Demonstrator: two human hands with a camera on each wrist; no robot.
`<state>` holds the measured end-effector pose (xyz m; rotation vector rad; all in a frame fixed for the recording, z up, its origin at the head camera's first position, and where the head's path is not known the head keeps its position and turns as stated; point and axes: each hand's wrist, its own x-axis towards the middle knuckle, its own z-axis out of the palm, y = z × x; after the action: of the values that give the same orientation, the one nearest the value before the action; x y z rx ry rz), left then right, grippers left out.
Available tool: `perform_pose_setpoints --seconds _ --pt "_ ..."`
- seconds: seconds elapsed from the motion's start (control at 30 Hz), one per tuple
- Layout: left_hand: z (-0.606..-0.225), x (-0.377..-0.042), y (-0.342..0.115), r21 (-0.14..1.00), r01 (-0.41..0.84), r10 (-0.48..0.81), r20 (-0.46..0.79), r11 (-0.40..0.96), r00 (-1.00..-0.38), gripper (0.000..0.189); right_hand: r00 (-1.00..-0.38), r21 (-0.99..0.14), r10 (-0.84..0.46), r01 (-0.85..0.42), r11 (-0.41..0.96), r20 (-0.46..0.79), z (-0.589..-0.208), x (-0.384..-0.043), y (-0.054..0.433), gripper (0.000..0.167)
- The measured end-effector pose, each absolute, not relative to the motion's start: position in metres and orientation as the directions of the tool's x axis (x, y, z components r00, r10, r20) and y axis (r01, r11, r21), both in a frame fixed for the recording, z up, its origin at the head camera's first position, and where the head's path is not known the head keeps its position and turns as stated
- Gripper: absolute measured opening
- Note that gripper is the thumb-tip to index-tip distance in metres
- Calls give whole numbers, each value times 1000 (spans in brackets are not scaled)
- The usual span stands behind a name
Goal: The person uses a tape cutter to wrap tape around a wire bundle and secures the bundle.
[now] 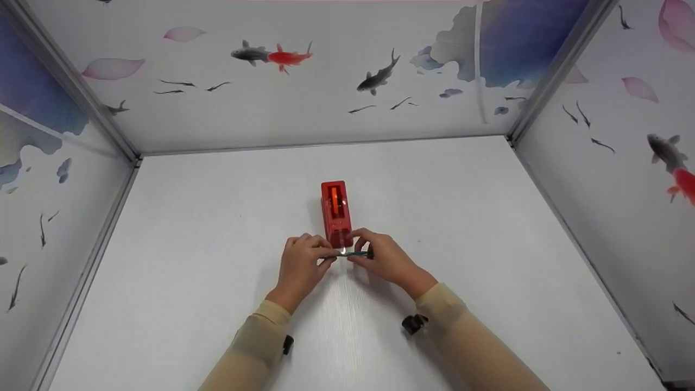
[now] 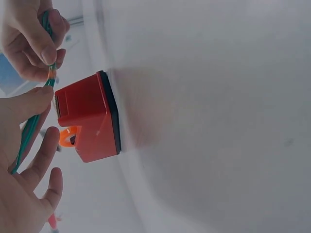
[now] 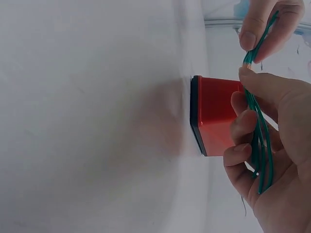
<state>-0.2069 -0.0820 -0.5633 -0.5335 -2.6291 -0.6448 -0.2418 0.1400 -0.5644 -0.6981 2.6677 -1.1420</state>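
Observation:
A bundle of thin green wire-like strands (image 3: 263,141) is held crosswise between both hands, just in front of a red tape dispenser (image 1: 337,224). My left hand (image 1: 304,266) pinches one end between thumb and fingers. My right hand (image 1: 388,258) pinches the other side, its strands lying along the palm in the right wrist view. Between the two pinches shows a short shiny, orange-tinted band (image 2: 51,74), seemingly tape around the strands. An orange roll (image 1: 335,201) sits inside the dispenser. Fingertips hide part of the bundle.
The dispenser stands on a white table (image 1: 190,244). Printed panels with fish and petals (image 1: 326,98) enclose the back and both sides. Dark wrist cameras (image 1: 415,324) hang at the sleeves.

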Motion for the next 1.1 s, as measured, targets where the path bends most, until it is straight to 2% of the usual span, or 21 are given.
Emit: perform_pose_setpoints --seconds 0.1,0.27,0.33,0.5,0.7,1.0,1.1 --pt "-564 -207 -82 365 446 262 454 818 -852 19 -889 -751 -456 -323 575 33 -563 -243 141 41" --pt "-563 -207 -82 367 453 248 485 813 -838 17 -894 -776 -444 -317 545 53 -561 -244 143 14" --pt "-563 -207 -82 357 463 252 502 811 -827 15 -894 -788 -448 -292 542 23 -561 -244 144 10" --pt "-563 -207 -82 340 493 261 543 801 -798 11 -882 -801 -467 -242 548 -53 -563 -245 144 19" --pt "-563 -208 -81 354 500 245 566 790 -787 10 -873 -806 -483 -242 540 -62 -563 -245 145 20" --pt "-561 -205 -81 446 476 221 510 758 -831 18 -891 -822 -452 -223 525 -47 -563 -243 146 14" --pt "-563 -206 -82 485 465 207 493 741 -845 18 -893 -821 -451 -256 511 -2 -564 -242 147 13"
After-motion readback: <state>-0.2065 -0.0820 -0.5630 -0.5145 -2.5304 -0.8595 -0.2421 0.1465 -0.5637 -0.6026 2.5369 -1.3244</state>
